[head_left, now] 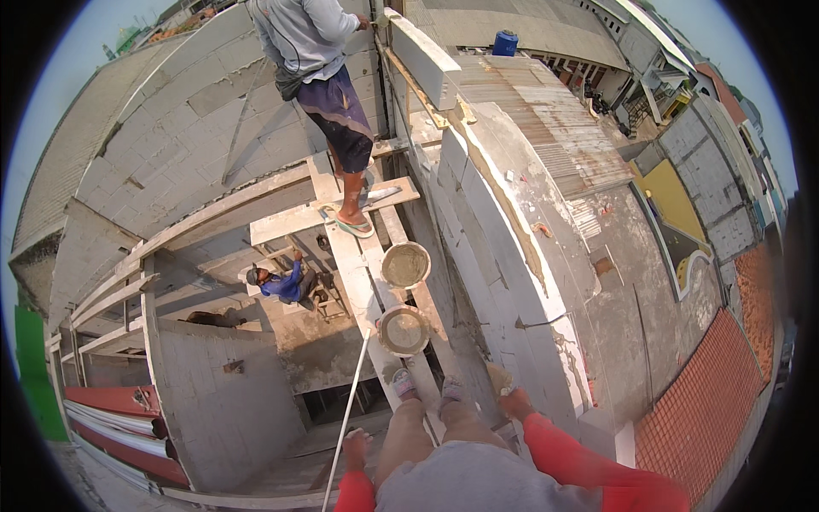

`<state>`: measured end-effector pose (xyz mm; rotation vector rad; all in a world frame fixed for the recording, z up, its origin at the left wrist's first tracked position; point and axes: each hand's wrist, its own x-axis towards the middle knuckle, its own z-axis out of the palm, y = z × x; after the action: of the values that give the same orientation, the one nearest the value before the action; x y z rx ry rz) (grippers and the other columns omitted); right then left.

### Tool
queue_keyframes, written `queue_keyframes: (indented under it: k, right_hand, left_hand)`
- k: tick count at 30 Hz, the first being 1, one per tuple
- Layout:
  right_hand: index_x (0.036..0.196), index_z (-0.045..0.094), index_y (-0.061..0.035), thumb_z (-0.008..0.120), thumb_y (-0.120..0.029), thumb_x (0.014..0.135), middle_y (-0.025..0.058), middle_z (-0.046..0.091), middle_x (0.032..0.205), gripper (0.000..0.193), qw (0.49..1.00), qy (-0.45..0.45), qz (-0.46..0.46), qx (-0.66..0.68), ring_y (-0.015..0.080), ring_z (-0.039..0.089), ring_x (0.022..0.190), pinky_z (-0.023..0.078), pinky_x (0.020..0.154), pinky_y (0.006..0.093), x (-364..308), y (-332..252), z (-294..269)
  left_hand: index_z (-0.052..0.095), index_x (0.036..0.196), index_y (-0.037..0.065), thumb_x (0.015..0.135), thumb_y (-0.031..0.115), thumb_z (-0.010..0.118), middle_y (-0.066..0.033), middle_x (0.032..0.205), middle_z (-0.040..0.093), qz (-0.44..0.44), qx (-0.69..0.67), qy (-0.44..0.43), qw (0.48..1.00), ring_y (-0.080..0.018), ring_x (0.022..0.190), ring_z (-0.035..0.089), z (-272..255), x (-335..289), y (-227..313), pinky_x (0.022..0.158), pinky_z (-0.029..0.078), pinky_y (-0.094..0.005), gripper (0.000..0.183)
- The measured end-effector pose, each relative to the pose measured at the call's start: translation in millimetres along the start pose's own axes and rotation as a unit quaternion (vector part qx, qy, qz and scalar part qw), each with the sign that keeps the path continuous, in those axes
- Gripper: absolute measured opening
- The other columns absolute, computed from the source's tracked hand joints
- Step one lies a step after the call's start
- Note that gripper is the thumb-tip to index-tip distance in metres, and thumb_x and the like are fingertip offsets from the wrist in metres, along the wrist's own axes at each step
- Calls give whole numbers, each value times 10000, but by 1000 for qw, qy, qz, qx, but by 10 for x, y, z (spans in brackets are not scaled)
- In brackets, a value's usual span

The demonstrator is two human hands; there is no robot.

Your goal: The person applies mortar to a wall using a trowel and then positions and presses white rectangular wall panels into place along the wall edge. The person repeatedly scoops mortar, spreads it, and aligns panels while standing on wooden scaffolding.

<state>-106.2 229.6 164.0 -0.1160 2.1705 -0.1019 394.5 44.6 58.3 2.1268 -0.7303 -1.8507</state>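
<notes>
My right hand (516, 404) is beside the top of the light block wall (520, 282), its fingers closed around a flat, mortar-coloured tool (500, 378) that looks like a trowel. Low on the left is my left hand (356, 444), close to a long white pole (348, 408); whether it grips the pole is too small to make out. Ahead of my feet, two round buckets stand on the planks: the farther bucket (405, 265) holds grey mortar, and the nearer bucket (403, 331) has greyish contents. Wet-looking mortar (503, 205) runs along the wall's top.
I stand on narrow wooden planks (363, 273) high above a lower floor, with gaps between boards. A person (328, 94) stands farther along the planks beside a white block (424, 55) on the wall. Another person (290, 284) sits below. Roofs lie to the right.
</notes>
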Motion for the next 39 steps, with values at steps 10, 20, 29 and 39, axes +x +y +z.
queue_keyframes:
  k: [10,20,29,39]
  right_hand:
    - [1104,641,24,704,-339,842,293,700,991,452,958,221,-176,46,474,667,1002,516,915,563,-845,445,-1]
    - [1178,622,-22,706,-348,850,288,719,1014,470,938,268,58,211,474,701,969,553,854,555,-2037,1386,39]
    - [883,653,-1,685,-365,919,204,712,842,368,673,377,399,495,364,718,769,565,684,498,-2231,2097,1645]
    - [879,643,-54,654,-286,955,66,604,697,244,250,427,272,825,205,569,489,476,449,361,-2460,2582,1481]
  left_hand:
    - [624,1309,-47,923,22,663,-115,973,727,38,120,-97,987,-179,817,715,732,-320,1371,703,564,-271,394]
    - [610,1361,-32,920,22,586,-99,987,698,247,709,-321,577,-200,831,686,1268,48,1891,783,576,-319,445]
    - [602,1382,-7,973,135,627,-124,1147,711,44,437,-365,821,-242,1029,704,2900,-144,2063,825,581,-344,434]
    - [618,1361,-7,1059,179,620,-82,1114,731,155,557,-504,641,-149,917,704,4427,-1787,1556,769,549,-267,355]
